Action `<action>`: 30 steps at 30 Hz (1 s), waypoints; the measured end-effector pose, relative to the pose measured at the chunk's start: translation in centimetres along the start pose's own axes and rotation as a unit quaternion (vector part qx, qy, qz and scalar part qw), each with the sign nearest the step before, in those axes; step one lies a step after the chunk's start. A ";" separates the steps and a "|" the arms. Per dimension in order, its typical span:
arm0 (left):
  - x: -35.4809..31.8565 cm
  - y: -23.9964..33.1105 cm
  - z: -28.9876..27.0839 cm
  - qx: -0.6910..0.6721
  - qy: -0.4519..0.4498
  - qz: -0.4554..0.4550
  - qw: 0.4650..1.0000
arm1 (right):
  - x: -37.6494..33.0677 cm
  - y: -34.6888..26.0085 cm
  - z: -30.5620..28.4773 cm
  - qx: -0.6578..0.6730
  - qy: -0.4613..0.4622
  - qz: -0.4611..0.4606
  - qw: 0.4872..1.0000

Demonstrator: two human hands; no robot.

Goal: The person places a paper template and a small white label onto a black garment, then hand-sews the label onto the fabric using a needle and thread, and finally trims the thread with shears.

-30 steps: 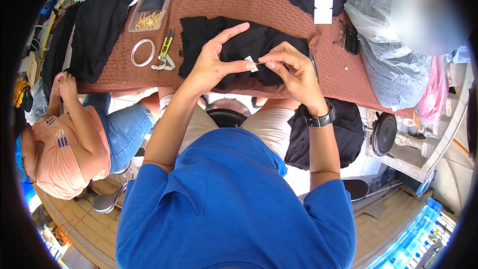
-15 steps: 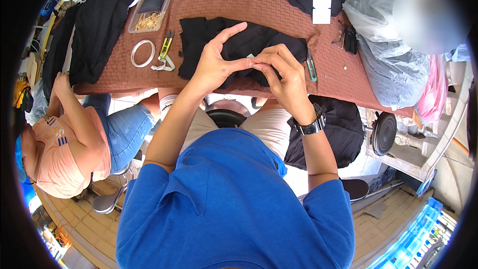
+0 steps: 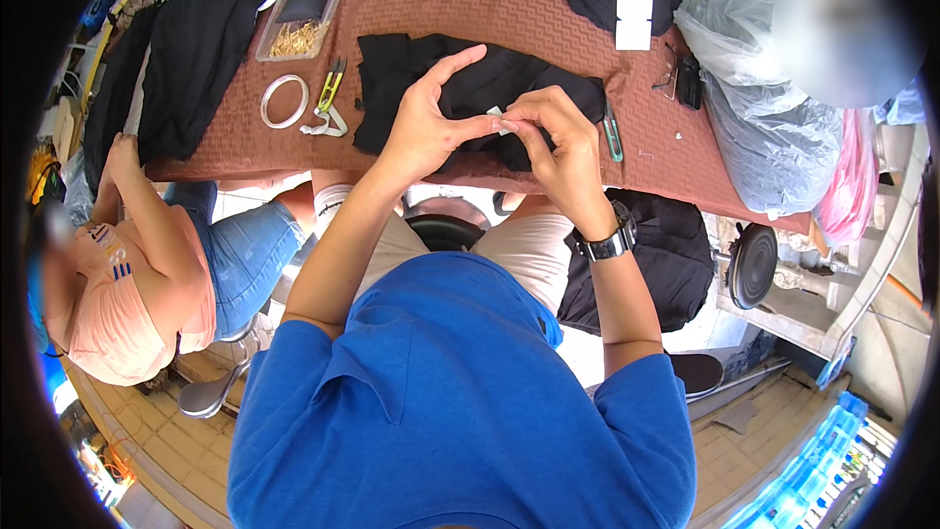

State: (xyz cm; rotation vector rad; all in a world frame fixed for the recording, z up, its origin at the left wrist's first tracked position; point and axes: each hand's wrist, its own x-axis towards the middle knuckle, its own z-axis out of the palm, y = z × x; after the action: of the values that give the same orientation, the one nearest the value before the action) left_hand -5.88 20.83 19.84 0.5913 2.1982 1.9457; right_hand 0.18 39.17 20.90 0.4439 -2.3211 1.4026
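Above a folded black cloth (image 3: 392, 59) on the table, both hands meet at a small white piece (image 3: 494, 113), perhaps a label. My left hand (image 3: 426, 127) has its index finger raised and stretched out, while its thumb presses at the white piece; its other fingers are hidden. From the other side, my right hand (image 3: 563, 142) pinches the piece between thumb and fingertips. A dark wristwatch (image 3: 612, 243) circles my right wrist. Yellow-and-black thread snips (image 3: 331, 86) lie left of the cloth, and a green-handled tool (image 3: 613, 132) lies close on its right.
A clear plastic box (image 3: 299, 37) with gold-coloured pieces and a white ring (image 3: 284, 102) are at left. Glasses (image 3: 667, 78), a black object (image 3: 689, 80) and plastic bags (image 3: 764, 127) are at right. Another person (image 3: 147, 284) sits at left, hands by dark fabric (image 3: 206, 49).
The right fingertips have shifted slightly right, and more of the white piece shows between the hands. The left hand stays nearly in place.
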 end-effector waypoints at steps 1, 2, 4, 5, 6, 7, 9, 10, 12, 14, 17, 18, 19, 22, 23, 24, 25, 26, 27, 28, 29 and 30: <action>-0.1 0.1 0.2 0.003 0.000 -0.004 1.000 | 0.0 -0.2 0.0 -0.011 0.008 -0.024 1.000; -0.1 0.2 0.3 0.006 0.000 -0.008 1.000 | 0.1 -0.6 -0.1 -0.023 0.016 -0.049 0.998; -0.1 -0.4 0.1 0.006 0.002 -0.022 1.000 | 0.6 -1.3 -0.4 -0.027 0.049 -0.104 0.993; -0.1 -0.6 0.0 0.006 0.002 -0.030 1.000 | 1.0 -1.9 -1.2 -0.023 0.075 -0.133 0.988; -0.2 -0.6 -0.2 0.009 0.005 -0.037 0.999 | 1.0 -2.9 -2.2 0.097 0.097 -0.086 0.987; -0.3 -0.6 -0.5 0.012 0.007 -0.044 0.999 | 1.9 -4.3 -3.8 0.134 0.108 -0.141 0.975; -0.3 -0.7 -0.8 0.029 0.016 -0.046 0.998 | 2.2 -7.2 -7.1 0.165 0.167 -0.173 0.957; 0.0 -0.7 -0.5 0.041 0.011 -0.039 0.998 | 2.1 -8.6 -9.5 0.154 0.177 -0.201 0.951; -0.2 -1.3 -0.6 0.070 0.031 -0.043 0.996 | 1.3 -10.3 -13.4 0.201 0.164 -0.231 0.938; -0.2 -2.1 -0.6 0.092 0.051 -0.060 0.993 | 0.0 -11.7 -17.0 0.289 0.138 -0.230 0.919; -0.1 -2.4 -0.3 0.096 0.051 -0.056 0.992 | -0.2 -11.9 -17.5 0.233 0.158 -0.264 0.922; -0.1 -2.3 -0.2 0.084 0.051 -0.047 0.994 | -0.2 -11.8 -17.0 0.196 0.170 -0.247 0.934; 0.0 -2.2 -0.1 0.072 0.051 -0.039 0.995 | -0.2 -11.7 -16.5 0.157 0.182 -0.229 0.943; 0.2 -1.9 -0.6 0.015 0.028 -0.009 0.999 | 0.8 -10.1 -12.4 -0.019 0.189 -0.099 0.977; 0.5 -1.7 -0.7 -0.009 0.014 0.003 1.000 | 1.2 -9.1 -10.8 0.007 0.145 -0.048 0.988; 0.2 -1.3 -1.0 -0.016 0.016 -0.003 1.000 | 1.6 -7.7 -9.0 0.038 0.095 0.001 0.995; 0.1 -0.6 -1.1 -0.028 0.008 -0.009 1.000 | 1.5 -6.3 -7.7 0.075 0.044 0.048 0.995; 0.0 0.1 -1.2 -0.040 0.001 -0.014 0.999 | 1.4 -4.4 -6.5 0.041 0.020 0.023 0.999; 0.0 0.7 -1.2 -0.077 -0.003 -0.028 0.997 | 1.2 -2.8 -5.4 0.007 -0.005 -0.001 1.000; -0.1 1.2 -1.1 -0.115 -0.007 -0.041 0.993 | 1.1 -2.2 -4.6 -0.012 -0.012 0.010 1.000; -0.1 1.4 -1.0 -0.152 -0.010 -0.055 0.987 | 0.9 -1.7 -3.9 -0.030 -0.019 0.021 0.999; -0.1 1.4 -1.1 -0.149 -0.013 -0.051 0.987 | 0.7 -1.2 -3.3 -0.025 -0.021 0.032 0.999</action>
State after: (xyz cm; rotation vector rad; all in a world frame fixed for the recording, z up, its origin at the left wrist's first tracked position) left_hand -5.91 19.90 21.35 0.4455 1.8317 2.1403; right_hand 0.64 41.53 23.57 0.3902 -2.4177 1.3741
